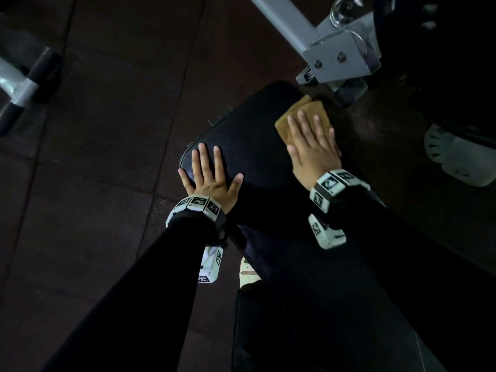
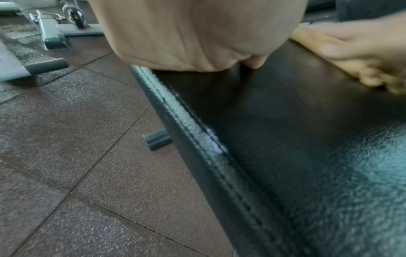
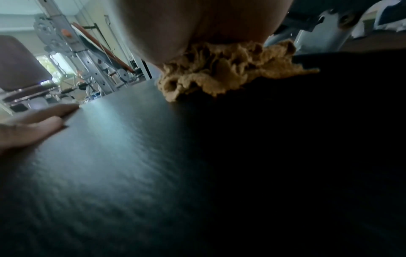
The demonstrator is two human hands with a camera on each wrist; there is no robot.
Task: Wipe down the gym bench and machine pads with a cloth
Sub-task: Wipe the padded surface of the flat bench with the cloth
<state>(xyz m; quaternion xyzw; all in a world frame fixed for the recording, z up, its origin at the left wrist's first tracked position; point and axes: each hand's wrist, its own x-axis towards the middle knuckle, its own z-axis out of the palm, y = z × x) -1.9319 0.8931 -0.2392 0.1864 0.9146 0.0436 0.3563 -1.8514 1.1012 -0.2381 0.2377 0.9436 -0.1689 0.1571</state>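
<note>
Two hands are lying on one long black bench pad (image 1: 249,146), and this pad is the largest thing before me; its long axis is running from me at 6 o'clock up toward 12 o'clock, where the grey machine frame (image 1: 338,55) is standing just beyond the far end. Around the pad I am seeing dark rubber floor tiles (image 1: 107,130).

My right hand (image 1: 312,145) is pressing flat on the tan cloth (image 1: 300,114), fingers straight and a little spread, pointing to 12 o'clock. The cloth is sitting near the far right corner of the pad, at about 1 o'clock from the pad's middle, and it is bunching under my palm, as the right wrist view is showing. So the right hand is the nearer one to the cloth; it is already on top of it.

My left hand (image 1: 210,174) is resting open on the left edge, at about 9 o'clock from the right hand, fingers spread wide, holding nothing. I think it is bracing me.

Most of the pad is lying toward 6 o'clock from the cloth, so I judge the coming stroke should be pulling back along the long axis toward me.
</note>
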